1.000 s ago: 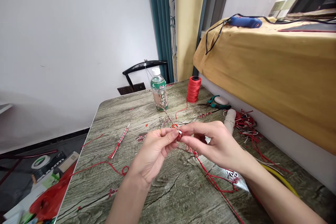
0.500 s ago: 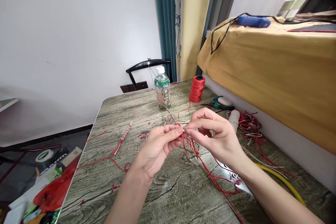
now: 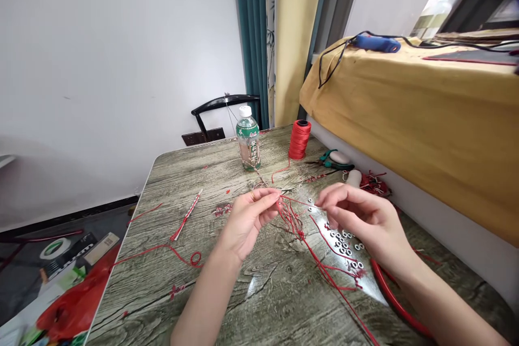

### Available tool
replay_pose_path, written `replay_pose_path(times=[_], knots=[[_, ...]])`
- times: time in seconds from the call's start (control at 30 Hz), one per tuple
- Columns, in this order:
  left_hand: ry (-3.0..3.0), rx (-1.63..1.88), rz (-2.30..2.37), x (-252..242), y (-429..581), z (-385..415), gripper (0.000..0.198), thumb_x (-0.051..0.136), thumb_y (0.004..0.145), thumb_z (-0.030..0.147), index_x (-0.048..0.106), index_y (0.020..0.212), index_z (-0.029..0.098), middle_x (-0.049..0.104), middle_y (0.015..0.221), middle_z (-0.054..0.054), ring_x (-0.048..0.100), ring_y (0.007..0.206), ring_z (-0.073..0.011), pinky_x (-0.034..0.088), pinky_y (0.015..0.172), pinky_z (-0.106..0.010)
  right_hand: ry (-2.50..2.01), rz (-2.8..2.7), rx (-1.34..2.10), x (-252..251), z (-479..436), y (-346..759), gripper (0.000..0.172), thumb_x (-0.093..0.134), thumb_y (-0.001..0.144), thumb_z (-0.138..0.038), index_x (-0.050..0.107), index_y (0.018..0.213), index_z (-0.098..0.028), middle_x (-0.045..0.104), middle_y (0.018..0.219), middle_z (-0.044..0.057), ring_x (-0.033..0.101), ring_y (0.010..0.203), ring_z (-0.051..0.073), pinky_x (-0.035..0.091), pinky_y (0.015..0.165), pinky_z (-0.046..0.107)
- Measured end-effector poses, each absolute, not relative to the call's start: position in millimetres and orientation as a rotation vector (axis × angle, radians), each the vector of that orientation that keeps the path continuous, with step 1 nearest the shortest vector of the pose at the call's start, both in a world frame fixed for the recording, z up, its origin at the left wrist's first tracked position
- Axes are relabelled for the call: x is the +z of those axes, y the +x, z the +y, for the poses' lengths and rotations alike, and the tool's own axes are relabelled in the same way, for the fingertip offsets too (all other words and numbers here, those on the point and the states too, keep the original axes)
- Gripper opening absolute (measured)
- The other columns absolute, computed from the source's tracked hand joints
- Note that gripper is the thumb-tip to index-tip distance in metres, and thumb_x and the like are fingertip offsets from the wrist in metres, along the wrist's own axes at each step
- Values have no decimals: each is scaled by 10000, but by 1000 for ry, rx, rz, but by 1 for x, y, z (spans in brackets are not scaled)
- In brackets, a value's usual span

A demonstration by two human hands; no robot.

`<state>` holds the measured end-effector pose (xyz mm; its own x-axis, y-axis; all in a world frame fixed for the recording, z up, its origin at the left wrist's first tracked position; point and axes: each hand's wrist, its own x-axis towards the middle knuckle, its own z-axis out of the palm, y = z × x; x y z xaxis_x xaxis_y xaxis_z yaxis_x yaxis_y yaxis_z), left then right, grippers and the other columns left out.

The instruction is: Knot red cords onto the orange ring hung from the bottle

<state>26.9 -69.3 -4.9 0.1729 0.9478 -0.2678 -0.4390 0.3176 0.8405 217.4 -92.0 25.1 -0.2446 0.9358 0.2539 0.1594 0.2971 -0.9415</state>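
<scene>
Red cords (image 3: 300, 234) hang in a tangled bundle below my left hand (image 3: 252, 219), whose thumb and forefinger pinch them near the middle of the table. A thin red strand runs rightward from there to the fingertips of my right hand (image 3: 360, 216), which pinch its other end. Behind my left hand, a twisted cord leads back to a green-labelled bottle (image 3: 248, 143). Small ring-shaped beads (image 3: 343, 243) lie on a shiny patch beneath and left of my right hand.
A red thread spool (image 3: 299, 140) stands at the back, near teal-handled pliers (image 3: 329, 159). A braided red-white piece (image 3: 190, 213) lies left. Red scraps (image 3: 373, 183) sit by the wall, under a yellow cloth (image 3: 409, 130). A black chair (image 3: 225, 100) is behind the table.
My right hand has moved right, away from my left, with a strand now stretched between them. The ring beads have come into view. The camera view has shifted slightly.
</scene>
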Motion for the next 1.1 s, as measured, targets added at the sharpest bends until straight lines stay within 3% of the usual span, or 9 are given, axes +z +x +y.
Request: replay_pose_path(times=[0.2, 0.4, 0.5, 0.6, 0.73, 0.83, 0.97, 1.1], knots=[[716, 1111, 891, -21, 45, -71, 173, 663, 634, 171, 622, 783, 92, 633, 745, -46, 597, 668, -86, 466, 639, -168, -1293, -1752, 1156, -10, -115, 238, 111, 512, 750, -243, 570, 712, -156, 564, 789, 34, 486, 640, 112, 393, 549, 215], [671, 1109, 955, -32, 59, -81, 165, 689, 592, 151, 634, 736, 92, 641, 703, -44, 598, 640, -90, 460, 652, -188, -1454, -1378, 1276, -19, -117, 230, 298, 507, 749, -360, 552, 938, -134, 511, 594, -6, 455, 502, 93, 352, 440, 199], [633, 1138, 946, -36, 64, -87, 152, 695, 578, 146, 640, 712, 99, 646, 702, -42, 596, 643, -92, 457, 658, -193, -1314, -1308, 1477, -22, -117, 214, 335, 515, 744, -358, 514, 998, -139, 568, 820, 50, 514, 542, 91, 390, 450, 202], [628, 1144, 930, -37, 66, -92, 135, 692, 580, 141, 643, 696, 96, 647, 687, -43, 591, 639, -92, 456, 647, -190, -1220, -1334, 1570, -33, -119, 201, 329, 511, 745, -344, 466, 1013, -159, 518, 1008, 83, 547, 574, 93, 402, 435, 201], [575, 1148, 926, -40, 68, -97, 130, 695, 576, 131, 642, 690, 97, 650, 691, -40, 594, 632, -91, 464, 645, -186, -1423, -1521, 1043, -48, -124, 202, 281, 509, 751, -353, 428, 945, -167, 515, 811, 33, 520, 564, 110, 421, 483, 233], [504, 1149, 935, -43, 70, -102, 128, 697, 573, 116, 640, 686, 98, 648, 686, -33, 598, 634, -84, 466, 637, -165, -1534, -1701, 558, -51, -128, 205, 377, 565, 712, -353, 415, 1006, -171, 514, 868, 63, 514, 574, 124, 441, 543, 274], [449, 1136, 899, -45, 74, -109, 120, 686, 588, 93, 641, 699, 99, 645, 679, -24, 597, 632, -74, 468, 619, -138, -1515, -1902, 456, -50, -131, 200, 468, 586, 698, -270, 384, 1111, -185, 518, 1043, 108, 550, 585, 130, 466, 552, 287], [419, 1131, 893, -45, 74, -114, 106, 673, 608, 85, 643, 708, 100, 645, 680, -23, 593, 628, -65, 471, 626, -130, -1555, -1956, 358, -51, -133, 198, 250, 480, 774, -193, 486, 1023, -178, 635, 802, 45, 597, 623, 150, 466, 558, 255]])
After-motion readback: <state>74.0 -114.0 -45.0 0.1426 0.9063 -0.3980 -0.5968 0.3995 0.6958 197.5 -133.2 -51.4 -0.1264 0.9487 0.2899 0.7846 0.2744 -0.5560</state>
